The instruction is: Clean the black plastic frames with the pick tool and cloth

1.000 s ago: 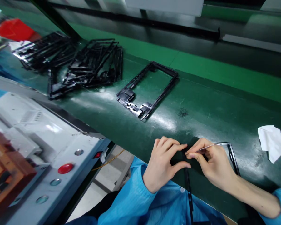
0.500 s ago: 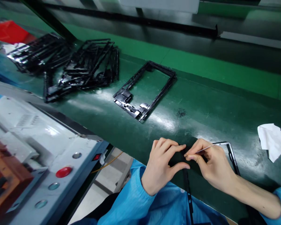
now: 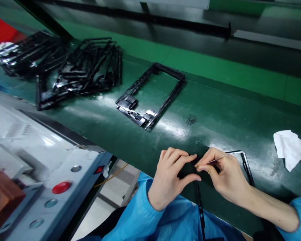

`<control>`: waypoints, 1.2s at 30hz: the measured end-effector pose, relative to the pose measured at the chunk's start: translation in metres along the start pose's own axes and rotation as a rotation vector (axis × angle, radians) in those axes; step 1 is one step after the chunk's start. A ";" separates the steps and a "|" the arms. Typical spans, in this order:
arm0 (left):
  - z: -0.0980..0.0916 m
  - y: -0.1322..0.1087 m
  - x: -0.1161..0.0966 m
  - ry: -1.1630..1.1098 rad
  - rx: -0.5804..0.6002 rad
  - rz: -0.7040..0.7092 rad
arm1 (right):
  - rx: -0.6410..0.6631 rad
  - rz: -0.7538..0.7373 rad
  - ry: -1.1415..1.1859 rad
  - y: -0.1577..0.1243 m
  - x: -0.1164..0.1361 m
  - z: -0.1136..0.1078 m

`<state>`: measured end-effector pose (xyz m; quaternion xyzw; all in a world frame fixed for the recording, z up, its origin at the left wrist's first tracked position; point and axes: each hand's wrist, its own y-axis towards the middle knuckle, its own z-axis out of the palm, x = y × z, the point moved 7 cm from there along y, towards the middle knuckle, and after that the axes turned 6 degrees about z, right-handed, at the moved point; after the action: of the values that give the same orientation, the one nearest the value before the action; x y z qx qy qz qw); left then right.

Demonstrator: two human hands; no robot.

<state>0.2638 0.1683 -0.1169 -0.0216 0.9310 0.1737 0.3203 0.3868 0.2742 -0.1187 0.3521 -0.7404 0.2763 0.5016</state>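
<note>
My left hand (image 3: 170,175) and my right hand (image 3: 224,175) meet at the near edge of the green belt (image 3: 215,113), over the corner of a thin black frame (image 3: 246,165). The left hand's thumb and forefinger pinch that corner. My right hand pinches a thin metal pin or tweezer (image 3: 217,160) whose tip rests on the same corner. The frame runs down over my blue sleeve (image 3: 165,221). Most of the frame is hidden under my hands.
A single black frame (image 3: 150,95) lies mid-belt. Piles of black frames (image 3: 87,68) sit at the far left. A white cloth (image 3: 287,147) lies at the right. A grey machine with a red button (image 3: 61,187) stands at the near left.
Both hands hold the same grip. The view has shifted slightly, so everything sits a little further left and down.
</note>
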 end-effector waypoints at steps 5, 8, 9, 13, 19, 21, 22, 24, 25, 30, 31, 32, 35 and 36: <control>0.001 0.000 0.000 0.000 0.007 0.010 | -0.010 0.017 0.021 0.001 0.000 -0.001; 0.000 -0.001 0.000 0.002 0.008 0.011 | -0.002 0.017 0.016 0.001 0.000 0.000; 0.000 -0.001 0.000 0.003 0.009 0.012 | 0.004 0.016 0.011 0.001 0.000 0.001; 0.000 0.000 0.000 0.006 0.010 0.013 | 0.013 0.018 0.024 0.002 0.000 0.001; 0.000 -0.001 0.000 0.014 0.008 0.026 | -0.001 -0.005 0.033 0.002 0.002 0.001; 0.000 -0.001 0.001 0.012 0.011 0.027 | -0.001 -0.013 0.035 0.002 0.002 0.001; 0.000 -0.001 0.001 0.010 0.013 0.027 | -0.003 -0.015 0.041 0.002 0.002 0.001; 0.000 -0.002 0.001 0.009 0.015 0.027 | -0.010 -0.013 0.054 0.002 0.001 0.001; 0.000 -0.002 0.001 0.009 0.015 0.028 | -0.012 -0.012 0.057 0.002 0.001 0.001; 0.000 -0.002 0.001 0.004 0.010 0.026 | 0.011 -0.020 0.055 0.001 0.003 0.001; 0.000 -0.002 0.001 0.004 0.009 0.026 | 0.014 -0.014 0.063 0.001 0.002 0.001; 0.000 -0.002 0.001 0.004 0.006 0.026 | 0.012 -0.008 0.072 0.001 0.002 0.001; -0.001 -0.002 0.000 0.007 -0.003 0.028 | -0.008 -0.001 0.067 0.002 0.000 0.001; -0.001 -0.002 0.000 0.009 -0.004 0.029 | -0.011 -0.007 0.057 0.002 0.000 0.001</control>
<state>0.2634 0.1663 -0.1170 -0.0097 0.9322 0.1801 0.3137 0.3850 0.2745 -0.1193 0.3440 -0.7261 0.2805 0.5252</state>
